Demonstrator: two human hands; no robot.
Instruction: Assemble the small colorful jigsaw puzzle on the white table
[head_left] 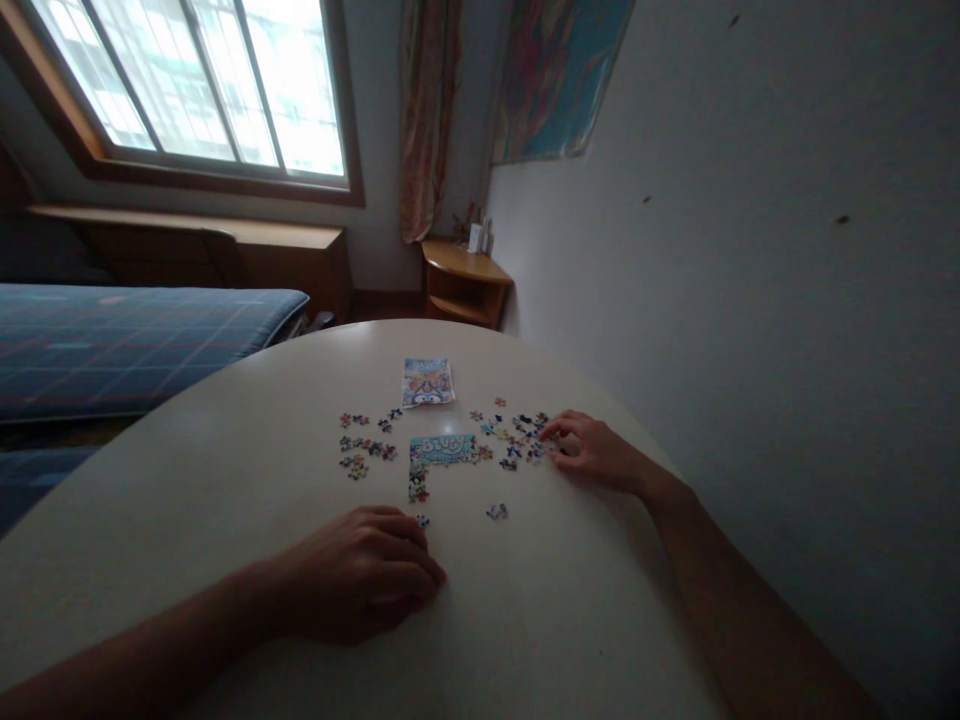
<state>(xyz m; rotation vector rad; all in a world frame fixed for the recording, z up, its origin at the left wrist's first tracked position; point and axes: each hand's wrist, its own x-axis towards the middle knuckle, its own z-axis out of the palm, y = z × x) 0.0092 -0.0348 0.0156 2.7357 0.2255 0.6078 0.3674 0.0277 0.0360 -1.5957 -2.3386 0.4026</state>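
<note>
A partly joined jigsaw puzzle lies mid-table, with a finished top strip bearing letters and a short column running down its left side. My right hand is over the right-hand heap of loose puzzle pieces; its thumb and forefinger are apart, the fingertips among the pieces. My left hand rests on the table below the puzzle, fingers curled together and their undersides hidden. Just beyond its knuckles lies a loose puzzle piece. Another small piece or pair, a greyish puzzle piece, lies to the right.
More loose pieces are spread left of the puzzle. Behind it lies a printed packet. The round white table stands near the wall on the right; a bed with a checked mattress is at the left.
</note>
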